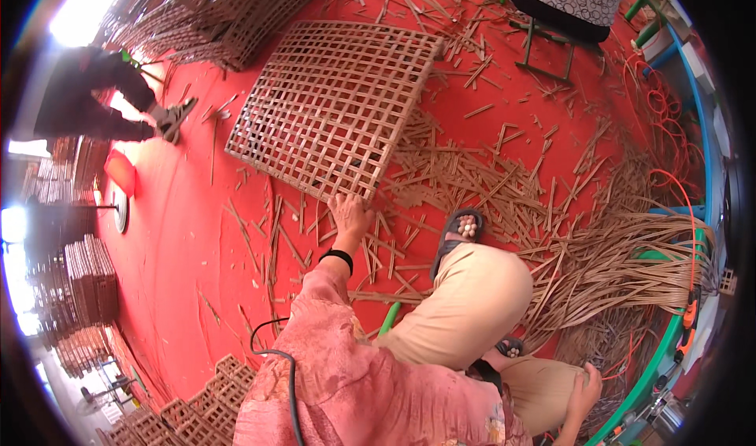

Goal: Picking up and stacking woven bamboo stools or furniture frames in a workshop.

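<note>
Woven lattice panel (331, 107): floor area ahead and mostly left of the left hand (349, 212); near-square, long axis indistinct. Strip bundle (630, 269): ahead of the right hand (583, 395). Left hand, nearer the panel: fingers clasping its near edge beside the right corner. Right hand: at the trouser knee (543, 387); finger spread and contents cannot be determined.

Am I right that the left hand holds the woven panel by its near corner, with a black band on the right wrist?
Not quite: the head view shows the band on the left wrist. The left hand does hold the panel by its corner.
</note>
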{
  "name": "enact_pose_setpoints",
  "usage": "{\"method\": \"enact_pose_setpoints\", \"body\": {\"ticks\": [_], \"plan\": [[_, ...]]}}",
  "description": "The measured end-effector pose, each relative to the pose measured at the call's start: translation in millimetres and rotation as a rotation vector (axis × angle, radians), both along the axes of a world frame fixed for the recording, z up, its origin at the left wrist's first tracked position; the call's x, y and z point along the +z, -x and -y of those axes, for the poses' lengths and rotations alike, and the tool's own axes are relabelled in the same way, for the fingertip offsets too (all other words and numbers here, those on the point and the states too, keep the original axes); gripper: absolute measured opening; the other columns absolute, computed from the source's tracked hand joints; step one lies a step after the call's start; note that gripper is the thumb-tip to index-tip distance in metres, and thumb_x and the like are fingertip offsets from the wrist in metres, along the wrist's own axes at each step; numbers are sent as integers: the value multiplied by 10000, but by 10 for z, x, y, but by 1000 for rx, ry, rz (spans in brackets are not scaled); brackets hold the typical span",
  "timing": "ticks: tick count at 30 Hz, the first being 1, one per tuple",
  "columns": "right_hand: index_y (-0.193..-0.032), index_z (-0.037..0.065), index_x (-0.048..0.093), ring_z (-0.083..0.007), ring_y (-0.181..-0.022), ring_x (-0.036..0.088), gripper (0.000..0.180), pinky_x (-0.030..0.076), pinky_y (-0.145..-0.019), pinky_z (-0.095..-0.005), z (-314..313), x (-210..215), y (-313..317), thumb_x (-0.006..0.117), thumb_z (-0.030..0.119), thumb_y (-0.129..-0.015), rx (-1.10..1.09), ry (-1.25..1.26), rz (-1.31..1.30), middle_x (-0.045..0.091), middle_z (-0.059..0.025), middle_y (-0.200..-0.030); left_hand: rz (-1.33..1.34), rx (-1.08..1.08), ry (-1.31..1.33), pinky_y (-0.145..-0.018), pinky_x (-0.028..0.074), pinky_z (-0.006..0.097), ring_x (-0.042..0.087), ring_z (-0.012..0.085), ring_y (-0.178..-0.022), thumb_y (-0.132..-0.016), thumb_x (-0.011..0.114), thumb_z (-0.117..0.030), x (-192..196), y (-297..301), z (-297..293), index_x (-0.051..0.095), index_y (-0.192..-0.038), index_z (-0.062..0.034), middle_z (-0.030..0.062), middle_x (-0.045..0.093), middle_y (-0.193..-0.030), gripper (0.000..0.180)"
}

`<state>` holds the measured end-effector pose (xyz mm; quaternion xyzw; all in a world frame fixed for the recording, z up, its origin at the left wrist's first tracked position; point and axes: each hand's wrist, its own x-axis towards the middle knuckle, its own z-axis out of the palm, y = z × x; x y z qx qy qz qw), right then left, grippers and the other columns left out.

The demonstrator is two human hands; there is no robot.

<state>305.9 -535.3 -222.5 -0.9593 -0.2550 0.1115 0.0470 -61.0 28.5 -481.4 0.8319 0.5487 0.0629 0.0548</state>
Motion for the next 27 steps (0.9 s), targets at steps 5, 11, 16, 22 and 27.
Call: {"method": "enact_pose_setpoints", "body": {"ticks": [5, 11, 16, 22, 27], "plan": [[-1124, 28, 653, -340, -1071, 602, 305, 446, -957, -428, -5, -49, 26, 627, 107, -830, 1, -69, 12, 671, -145, -1117, 104, -58, -4, -999, 315, 484, 518, 326, -1002, -650, 713, -283, 439, 223, 771, 692, -742, -94, 91, 638, -861, 212], [-1102, 10, 661, -322, -1030, 632, 297, 475, -922, -414, -32, -94, 34, 651, 110, -822, 64, -114, 69, 689, -156, -1054, 195, -145, 129, -983, 334, 468, 512, 326, -997, -665, 706, -322, 939, 350, 1332, 693, -812, -82, 106, 647, -887, 282], [-1104, 41, 663, -328, -1032, 615, 289, 458, -935, -432, 131, -85, 58, 641, 145, -835, 97, -145, 128, 681, -139, -1071, 327, -50, 89, -953, 354, 480, 526, 331, -996, -684, 688, -369, 1330, 428, 1424, 691, -843, -80, 112, 655, -913, 330], [-1024, 53, 687, -306, -976, 617, 283, 452, -942, -416, 343, -201, 137, 713, 151, -760, 75, -230, 179, 678, -124, -965, 611, -23, 176, -652, 459, 427, 574, 270, -663, -680, 732, -318, 2517, 521, 957, 654, -769, -30, 123, 581, -641, 311], [-1074, 122, 701, -317, -1034, 639, 253, 483, -919, -431, 207, 162, 404, 659, 246, -858, 110, -113, 252, 707, -119, -1060, 1263, 258, 330, -459, 447, 315, 570, 122, -516, -779, 727, -268, 3229, 636, 545, 621, -717, 8, 42, 586, -628, 302]]}}
